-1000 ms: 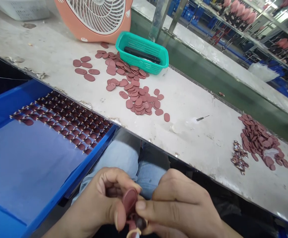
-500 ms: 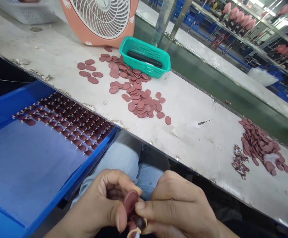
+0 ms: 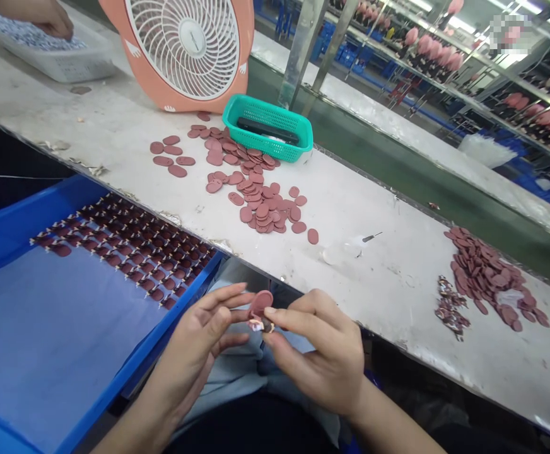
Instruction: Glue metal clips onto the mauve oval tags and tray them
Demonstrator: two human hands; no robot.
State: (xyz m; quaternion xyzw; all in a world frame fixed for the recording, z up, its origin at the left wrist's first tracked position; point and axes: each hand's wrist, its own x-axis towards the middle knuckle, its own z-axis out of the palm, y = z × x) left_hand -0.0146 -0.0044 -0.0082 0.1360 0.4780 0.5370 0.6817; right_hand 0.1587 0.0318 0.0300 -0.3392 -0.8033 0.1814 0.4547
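My right hand pinches a small painted figure between thumb and fingertips, above my lap. A reddish-brown oval disc stands up from the figure, and the figure's lower part shows white, cream and dark patches. On the other side, my left hand is open with its fingers spread, and one fingertip reaches the disc's edge; whether it touches cannot be made out. Rows of similar dark red pieces lie in the blue tray at the left.
Loose oval discs lie scattered on the white bench beside a green basket and an orange fan. Rightward are a thin pointed tool, another disc pile and small painted parts. Another person's hand is over a white basket.
My left hand has loosened from the piece and spread its fingers. Both hands and the piece sit higher in view. Another person's hand has appeared at the white basket.
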